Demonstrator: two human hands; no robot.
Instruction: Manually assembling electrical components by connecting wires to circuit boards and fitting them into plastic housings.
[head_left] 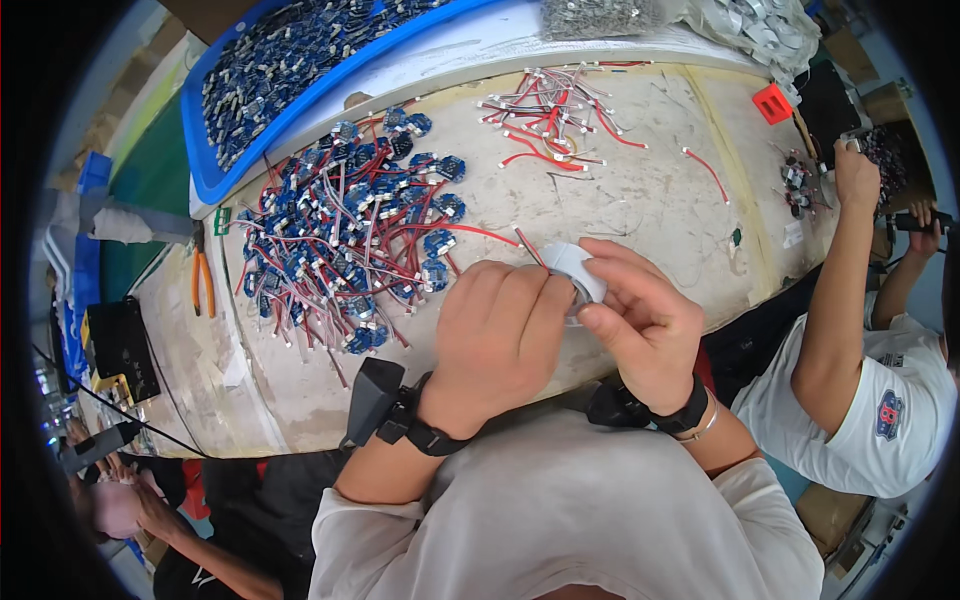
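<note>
Over the front part of the worktable, my two hands meet around a small white round plastic part (572,262). My right hand (652,325) grips it between thumb and fingers from the right. Closed against its left side is my left hand (500,330), back of the hand up, so its fingertips are mostly hidden. A short red and dark cable (528,246) with a white connector sticks up beside the part; where its lower end goes cannot be made out. To the left lies a heap of round blue circuit boards (350,225) with red and white cables.
A blue tray (197,150) full of small boards stands at the far left. Orange-handled pliers (204,280) lie left of the heap. Loose connector cables (555,112) and a red block (772,103) are further back. Co-workers sit at right and lower left.
</note>
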